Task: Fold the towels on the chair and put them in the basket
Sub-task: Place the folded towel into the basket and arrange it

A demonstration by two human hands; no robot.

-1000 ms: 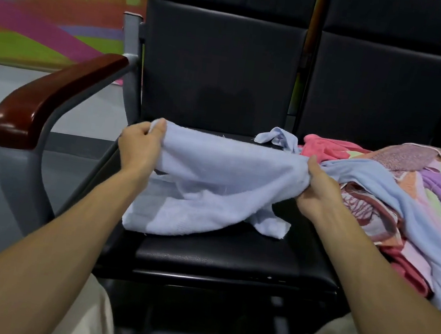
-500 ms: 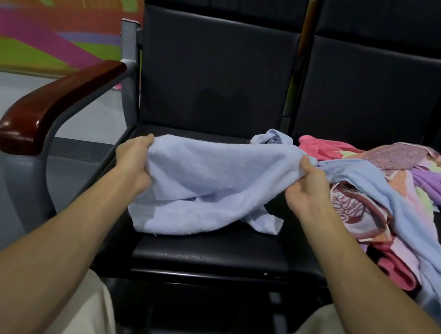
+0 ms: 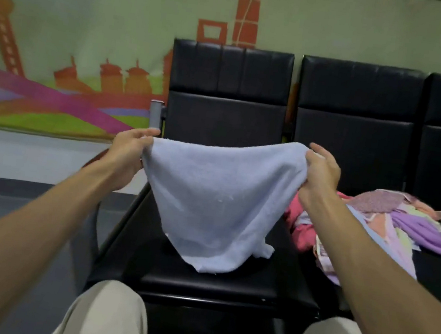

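A light blue towel (image 3: 218, 197) hangs in the air over the black chair seat (image 3: 225, 283), sagging to a point that touches the seat. My left hand (image 3: 128, 151) pinches its upper left corner. My right hand (image 3: 320, 172) grips its upper right corner. A heap of other towels (image 3: 393, 222), pink, purple, pale green and patterned, lies on the seat to the right, partly behind my right forearm. No basket is in view.
A row of black padded chairs (image 3: 355, 123) stands against a wall with a coloured skyline mural (image 3: 55, 81). A grey armrest post (image 3: 155, 113) rises at the left chair's side. Dark floor (image 3: 9, 208) lies to the left. My knees in beige trousers are at the bottom edge.
Both hands have raised the blue towel off the seat and spread it between them. The camera has tilted up, showing more wall and less of the wooden armrest.
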